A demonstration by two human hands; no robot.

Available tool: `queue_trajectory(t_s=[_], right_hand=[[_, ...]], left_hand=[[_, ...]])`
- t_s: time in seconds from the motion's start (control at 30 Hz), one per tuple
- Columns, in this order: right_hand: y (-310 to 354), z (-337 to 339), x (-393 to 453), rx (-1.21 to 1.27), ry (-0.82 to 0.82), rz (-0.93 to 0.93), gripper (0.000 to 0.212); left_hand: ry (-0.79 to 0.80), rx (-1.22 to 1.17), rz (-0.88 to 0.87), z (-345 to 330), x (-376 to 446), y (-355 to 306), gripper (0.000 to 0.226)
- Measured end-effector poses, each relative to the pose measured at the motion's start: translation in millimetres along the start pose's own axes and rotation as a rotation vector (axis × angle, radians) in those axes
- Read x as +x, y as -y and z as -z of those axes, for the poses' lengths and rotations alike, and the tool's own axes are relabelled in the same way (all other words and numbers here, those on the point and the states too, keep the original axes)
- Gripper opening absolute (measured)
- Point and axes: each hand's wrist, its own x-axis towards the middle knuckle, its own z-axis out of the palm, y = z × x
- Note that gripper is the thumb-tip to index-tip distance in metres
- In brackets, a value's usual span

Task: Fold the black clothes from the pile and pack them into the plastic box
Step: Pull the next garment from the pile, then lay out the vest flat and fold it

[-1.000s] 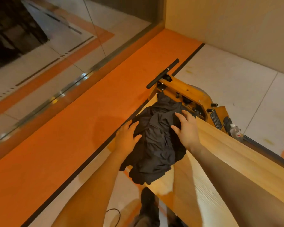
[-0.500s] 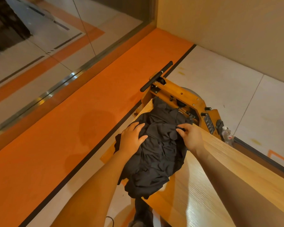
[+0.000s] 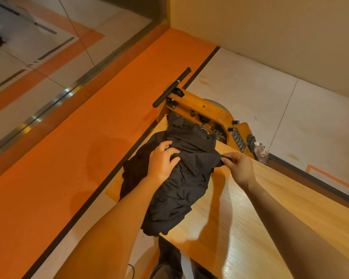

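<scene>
My left hand (image 3: 162, 161) lies on top of the crumpled pile of black clothes (image 3: 181, 178), fingers bent and gathering the fabric, much where it sat half a second ago. The pile sits at the far left end of the wooden table (image 3: 270, 208), its left edge drooping over the side more than before. My right hand (image 3: 239, 167) now pinches a corner of the cloth between thumb and fingertips and has drawn it rightward across the tabletop, stretching that edge out.
</scene>
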Motion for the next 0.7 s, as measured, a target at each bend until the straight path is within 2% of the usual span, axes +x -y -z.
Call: queue_trajectory(t_s=[0.17, 0.3, 0.4, 0.5, 0.7], right_hand=[[-8, -7, -5, -0.022, 0.023, -0.055, 0.01], [-6, -21, -13, -0.264, -0.058, 0.091, 0.035], [6, -37, -21, -0.244, -0.073, 0.124, 0.023], [11, -55, -29, -0.125, -0.061, -0.045, 0.015], [-9, -80, -50, 0.033, -0.161, -0.33, 0.024]], left_hand=[[-0.009, 0.011, -0.021, 0, -3, -5, 0.013], [-0.008, 0.044, -0.024, 7, -5, -1, 0.013], [0.025, 0.055, -0.033, 12, -5, 3, 0.012], [0.079, 0.057, -0.041, 15, -5, 4, 0.018], [0.065, 0.031, -0.161, 11, -6, 1, 0.031]])
